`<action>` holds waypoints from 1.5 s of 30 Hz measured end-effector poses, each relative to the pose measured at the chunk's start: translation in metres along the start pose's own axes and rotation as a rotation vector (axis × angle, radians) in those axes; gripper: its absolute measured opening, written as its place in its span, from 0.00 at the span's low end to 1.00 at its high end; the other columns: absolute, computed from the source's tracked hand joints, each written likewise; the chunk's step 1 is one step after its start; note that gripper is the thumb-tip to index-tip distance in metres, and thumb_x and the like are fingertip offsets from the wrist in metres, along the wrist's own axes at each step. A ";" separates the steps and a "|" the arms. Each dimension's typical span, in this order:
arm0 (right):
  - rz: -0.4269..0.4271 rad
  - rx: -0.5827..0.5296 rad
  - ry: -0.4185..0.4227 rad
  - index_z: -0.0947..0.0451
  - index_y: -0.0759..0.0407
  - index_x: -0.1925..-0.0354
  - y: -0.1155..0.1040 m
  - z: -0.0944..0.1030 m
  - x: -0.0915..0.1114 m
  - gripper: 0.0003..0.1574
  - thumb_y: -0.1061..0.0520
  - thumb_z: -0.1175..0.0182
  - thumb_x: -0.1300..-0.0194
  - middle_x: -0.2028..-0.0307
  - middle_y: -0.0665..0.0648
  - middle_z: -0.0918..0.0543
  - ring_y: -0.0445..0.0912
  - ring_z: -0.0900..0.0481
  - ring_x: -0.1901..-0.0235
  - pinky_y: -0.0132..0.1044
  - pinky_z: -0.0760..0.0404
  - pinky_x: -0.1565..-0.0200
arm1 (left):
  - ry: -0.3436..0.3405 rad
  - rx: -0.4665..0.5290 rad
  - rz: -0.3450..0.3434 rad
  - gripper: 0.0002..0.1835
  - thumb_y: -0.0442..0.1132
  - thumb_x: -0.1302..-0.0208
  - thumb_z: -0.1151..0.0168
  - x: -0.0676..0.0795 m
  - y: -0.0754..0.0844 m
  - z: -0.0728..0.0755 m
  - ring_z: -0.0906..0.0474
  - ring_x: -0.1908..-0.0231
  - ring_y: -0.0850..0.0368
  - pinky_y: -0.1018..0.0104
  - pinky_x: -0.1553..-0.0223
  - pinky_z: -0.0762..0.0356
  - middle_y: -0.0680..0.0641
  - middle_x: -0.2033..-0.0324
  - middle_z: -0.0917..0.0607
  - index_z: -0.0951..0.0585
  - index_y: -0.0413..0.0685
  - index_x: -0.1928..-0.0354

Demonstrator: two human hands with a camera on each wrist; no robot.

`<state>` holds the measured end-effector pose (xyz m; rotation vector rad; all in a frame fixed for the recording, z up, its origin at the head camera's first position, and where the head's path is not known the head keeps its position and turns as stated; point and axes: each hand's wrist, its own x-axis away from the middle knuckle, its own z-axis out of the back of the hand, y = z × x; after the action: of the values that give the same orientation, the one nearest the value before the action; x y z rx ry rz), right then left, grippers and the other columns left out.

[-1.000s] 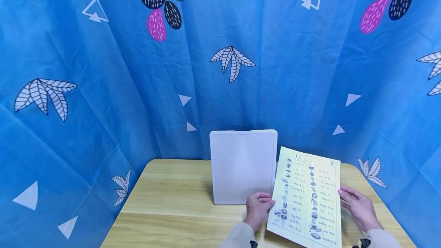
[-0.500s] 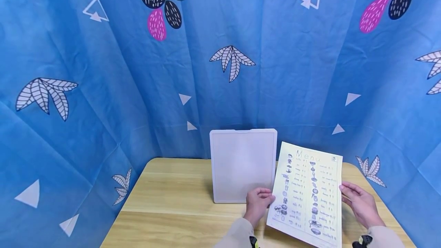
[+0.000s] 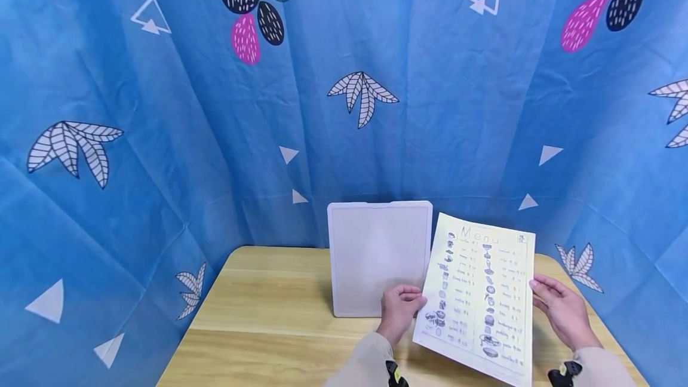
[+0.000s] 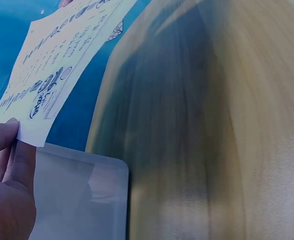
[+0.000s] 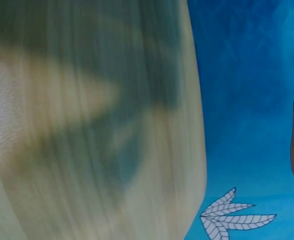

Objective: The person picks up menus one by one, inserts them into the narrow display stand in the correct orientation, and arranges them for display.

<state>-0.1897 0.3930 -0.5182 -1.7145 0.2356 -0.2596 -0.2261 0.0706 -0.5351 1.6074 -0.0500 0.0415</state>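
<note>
While the left hand [image 3: 399, 313] pinches one side of the yellowish paper [image 3: 478, 300], thumb on the front and fingers behind as the left wrist view shows, the right hand [image 3: 564, 309] has the other side, a narrow grip right at the edge. So it's two hands on one sheet! And there's the paper, up off the table [image 3: 258, 327] on the right-hand part, leaning at a slant, "Menu" lettered across the top, two columns of little drawings and handwriting running down below. Just beside it, beyond the left hand, stands a white board [image 3: 378, 258]; whether those knuckles touch it, I can't tell. Over on the right wrist view, only a sliver of hand shows at the border, with shadows across the wood. Behind everything hangs a blue curtain [image 3: 301, 94] printed with leaves, triangles and drops.
</note>
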 end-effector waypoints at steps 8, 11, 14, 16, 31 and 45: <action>0.030 -0.035 -0.004 0.16 0.43 0.63 -0.009 -0.003 0.000 0.08 0.59 0.35 0.32 0.66 0.41 0.16 0.32 0.18 0.64 0.27 0.18 0.63 | -0.019 0.005 -0.039 0.09 0.24 0.47 0.27 -0.004 0.008 0.003 0.14 0.69 0.57 0.68 0.68 0.16 0.49 0.72 0.12 0.15 0.40 0.65; 0.045 -0.058 -0.012 0.16 0.44 0.63 -0.012 -0.004 0.000 0.08 0.59 0.35 0.32 0.66 0.41 0.16 0.33 0.18 0.64 0.27 0.18 0.63 | -0.024 -0.001 -0.040 0.09 0.24 0.47 0.27 -0.004 0.011 0.004 0.14 0.69 0.57 0.68 0.67 0.16 0.49 0.72 0.12 0.15 0.40 0.65; 0.072 -0.071 -0.006 0.16 0.46 0.61 -0.014 -0.006 0.001 0.08 0.60 0.35 0.32 0.66 0.41 0.16 0.33 0.18 0.64 0.27 0.18 0.63 | -0.029 -0.015 -0.053 0.09 0.25 0.47 0.27 -0.005 0.013 0.006 0.14 0.68 0.58 0.69 0.66 0.16 0.49 0.72 0.12 0.14 0.41 0.65; 0.096 -0.088 0.003 0.16 0.47 0.61 -0.015 -0.009 0.001 0.08 0.61 0.36 0.32 0.66 0.42 0.16 0.34 0.18 0.64 0.27 0.17 0.63 | -0.032 -0.023 -0.070 0.09 0.25 0.47 0.27 -0.006 0.015 0.006 0.14 0.68 0.58 0.69 0.66 0.16 0.49 0.71 0.12 0.14 0.41 0.65; 0.170 -0.228 -0.014 0.16 0.52 0.60 -0.030 -0.017 0.000 0.11 0.68 0.39 0.32 0.65 0.47 0.14 0.37 0.15 0.65 0.28 0.16 0.64 | -0.031 -0.034 -0.099 0.08 0.25 0.47 0.26 -0.012 0.036 0.008 0.14 0.70 0.58 0.68 0.67 0.16 0.49 0.73 0.12 0.14 0.40 0.65; 0.228 -0.243 -0.053 0.15 0.55 0.59 -0.048 -0.028 -0.006 0.10 0.68 0.39 0.32 0.65 0.49 0.13 0.38 0.15 0.65 0.29 0.16 0.65 | -0.056 -0.051 -0.137 0.08 0.24 0.48 0.26 -0.022 0.052 0.017 0.13 0.70 0.56 0.67 0.68 0.15 0.46 0.72 0.11 0.14 0.37 0.65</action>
<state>-0.2032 0.3758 -0.4666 -1.9121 0.4340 -0.0172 -0.2514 0.0523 -0.4847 1.5576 0.0158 -0.1098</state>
